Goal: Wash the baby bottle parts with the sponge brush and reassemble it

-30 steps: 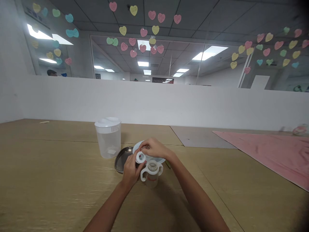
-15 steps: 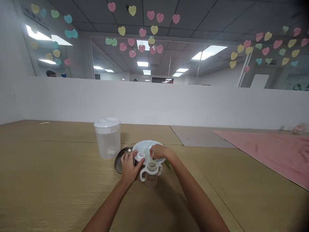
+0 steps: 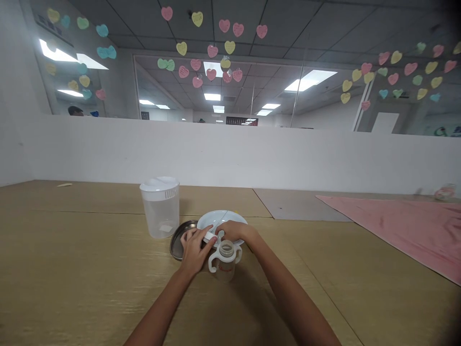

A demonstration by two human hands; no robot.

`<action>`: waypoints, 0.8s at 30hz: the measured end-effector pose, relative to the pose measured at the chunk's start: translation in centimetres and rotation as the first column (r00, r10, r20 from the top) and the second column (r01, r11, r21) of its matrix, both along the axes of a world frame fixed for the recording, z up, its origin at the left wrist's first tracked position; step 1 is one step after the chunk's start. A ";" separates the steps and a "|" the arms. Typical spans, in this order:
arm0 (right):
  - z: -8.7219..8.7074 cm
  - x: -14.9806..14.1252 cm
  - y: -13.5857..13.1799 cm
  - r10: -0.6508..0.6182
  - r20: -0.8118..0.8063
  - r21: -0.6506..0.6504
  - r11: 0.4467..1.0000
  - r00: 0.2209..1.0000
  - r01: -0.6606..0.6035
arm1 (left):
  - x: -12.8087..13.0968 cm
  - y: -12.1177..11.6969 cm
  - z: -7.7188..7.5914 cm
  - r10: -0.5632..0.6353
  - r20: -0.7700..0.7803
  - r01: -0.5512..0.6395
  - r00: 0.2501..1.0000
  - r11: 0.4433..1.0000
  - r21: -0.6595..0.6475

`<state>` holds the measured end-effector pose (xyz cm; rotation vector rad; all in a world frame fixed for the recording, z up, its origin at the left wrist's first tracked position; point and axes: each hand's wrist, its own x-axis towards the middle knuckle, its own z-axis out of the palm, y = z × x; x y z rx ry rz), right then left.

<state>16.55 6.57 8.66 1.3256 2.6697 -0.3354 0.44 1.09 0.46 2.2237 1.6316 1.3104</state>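
Note:
My left hand (image 3: 194,244) grips a white bottle collar (image 3: 209,235) between thumb and fingers, now tipped on its side. Close against it, my right hand (image 3: 230,231) pinches a small clear piece (image 3: 220,235), which looks like a silicone teat. Just in front of both hands an uncapped baby bottle (image 3: 225,269) with two white handles stands upright, red print on its side. Behind the hands lies a white plate (image 3: 212,217), partly covered by them. A round metal dish (image 3: 177,246) sits beside my left hand, partly beneath its fingers.
A tall translucent bucket with a white lid (image 3: 160,206) stands at the back left. To the right a pink cloth (image 3: 392,226) covers part of the table, with a jar-like object (image 3: 445,192) behind it. A white wall (image 3: 223,154) bounds the table's far side.
My right hand has moved left, bringing the clear piece up to the collar. The collar has turned from opening upward to edge-on. The bottle has stayed in place.

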 end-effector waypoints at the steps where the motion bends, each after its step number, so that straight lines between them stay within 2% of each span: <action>1: -0.1 0.0 0.1 0.006 -0.004 0.002 1.000 1.000 -0.006 | 0.1 -0.1 0.1 0.005 -0.010 -0.005 1.000 1.000 -0.005; 10: 0.3 -0.3 -0.1 0.057 -0.164 0.068 0.997 0.985 -0.046 | 0.4 -0.1 0.0 0.026 -0.104 -0.025 0.994 1.000 0.006; 13: 0.6 -0.4 -0.4 0.063 -0.143 0.051 0.997 0.988 -0.056 | 0.2 -0.2 -0.2 0.006 -0.114 -0.001 0.993 0.999 0.042; 15: 0.6 -0.5 -0.5 0.057 -0.115 0.015 0.998 0.992 -0.056 | -0.1 -0.1 -0.2 0.042 -0.071 -0.034 0.997 0.994 0.102; 18: 0.6 -0.5 -0.5 0.015 -0.059 -0.028 0.999 0.998 -0.017 | -0.7 0.3 0.0 0.211 0.125 -0.234 0.969 0.950 0.205; 20: 0.6 -0.6 -0.6 0.003 -0.036 -0.041 0.999 0.999 -0.004 | -1.4 0.7 0.3 0.343 0.291 -0.412 0.893 0.884 0.223; 22: 0.5 -0.6 -0.8 0.003 -0.035 -0.053 0.999 0.999 -0.005 | -2.3 1.2 0.5 0.441 0.410 -0.546 0.798 0.817 0.185; 24: 0.5 -0.6 -0.8 -0.006 -0.048 -0.051 0.999 0.999 0.004 | -3.5 1.7 0.3 0.512 0.472 -0.625 0.717 0.772 0.112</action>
